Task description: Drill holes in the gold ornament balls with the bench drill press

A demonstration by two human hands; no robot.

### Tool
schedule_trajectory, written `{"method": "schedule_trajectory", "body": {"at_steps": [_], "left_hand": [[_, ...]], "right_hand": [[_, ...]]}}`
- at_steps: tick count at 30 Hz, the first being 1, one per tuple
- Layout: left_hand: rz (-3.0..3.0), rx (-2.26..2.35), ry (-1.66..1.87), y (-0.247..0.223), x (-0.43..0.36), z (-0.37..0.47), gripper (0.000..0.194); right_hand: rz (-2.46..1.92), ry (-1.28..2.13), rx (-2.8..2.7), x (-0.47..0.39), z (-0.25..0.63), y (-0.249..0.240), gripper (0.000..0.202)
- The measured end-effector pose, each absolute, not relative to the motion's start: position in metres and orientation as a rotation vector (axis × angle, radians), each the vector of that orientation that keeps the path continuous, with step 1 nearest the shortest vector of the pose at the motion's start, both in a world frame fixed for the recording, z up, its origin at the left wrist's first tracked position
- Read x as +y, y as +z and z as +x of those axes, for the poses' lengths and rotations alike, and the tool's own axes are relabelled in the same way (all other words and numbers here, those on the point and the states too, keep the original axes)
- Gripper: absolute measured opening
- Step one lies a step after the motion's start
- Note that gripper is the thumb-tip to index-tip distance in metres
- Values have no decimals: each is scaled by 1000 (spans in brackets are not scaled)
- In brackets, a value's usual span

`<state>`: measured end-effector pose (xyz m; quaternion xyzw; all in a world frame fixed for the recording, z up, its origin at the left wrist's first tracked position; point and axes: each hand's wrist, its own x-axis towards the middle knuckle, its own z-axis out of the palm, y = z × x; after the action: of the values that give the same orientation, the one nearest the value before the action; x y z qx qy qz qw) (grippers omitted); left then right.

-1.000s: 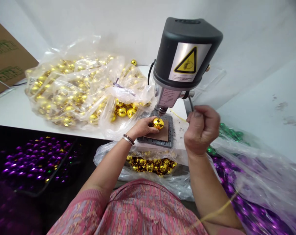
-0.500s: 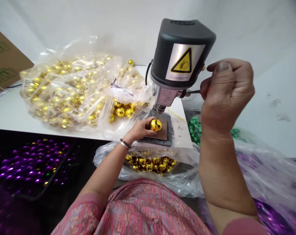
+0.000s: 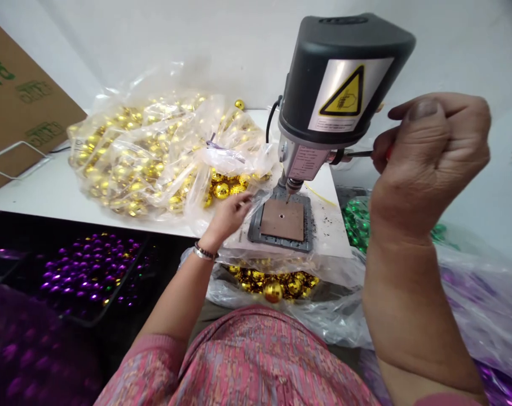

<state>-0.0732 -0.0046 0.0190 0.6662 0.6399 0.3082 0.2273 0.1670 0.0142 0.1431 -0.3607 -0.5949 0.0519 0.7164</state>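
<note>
My right hand (image 3: 433, 135) is wrapped round the red-tipped feed lever (image 3: 360, 154) of a black and grey bench drill press (image 3: 344, 79). Under the drill chuck (image 3: 295, 186), the brown wooden board (image 3: 283, 220) has a small hole and lies bare on the grey base. My left hand (image 3: 230, 217) is left of the base, fingers apart and slightly bent, near the shiny gold balls (image 3: 221, 190) at the mouth of a clear plastic bag. No ball shows in it. A gold ball (image 3: 273, 291) sits above the others in the open bag at my lap.
A big clear bag of gold balls (image 3: 133, 163) covers the left of the white table (image 3: 27, 197). Purple balls (image 3: 91, 270) lie in a dark crate below left. Green balls (image 3: 357, 223) and bagged purple ones are at right. A cardboard box (image 3: 23, 107) stands far left.
My left hand has let go of the gold ball and moved left, off the board. A ball now shows at the front of the lap bag. My right hand keeps the lever; the view has shifted.
</note>
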Motion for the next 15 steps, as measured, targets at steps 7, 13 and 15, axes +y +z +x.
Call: {"method": "schedule_trajectory", "body": {"at_steps": [7,13,15], "left_hand": [[1919,2020,624,16,53,-102,48],[2139,2031,255,12,47,-95,59],[2070,2161,246,12,42,-93,56]], "right_hand": [[-780,72,-1334,15,169,140,29],[-821,31,-1357,15,171,136,36],[-838,20,-1364,15,172,134,36]]}}
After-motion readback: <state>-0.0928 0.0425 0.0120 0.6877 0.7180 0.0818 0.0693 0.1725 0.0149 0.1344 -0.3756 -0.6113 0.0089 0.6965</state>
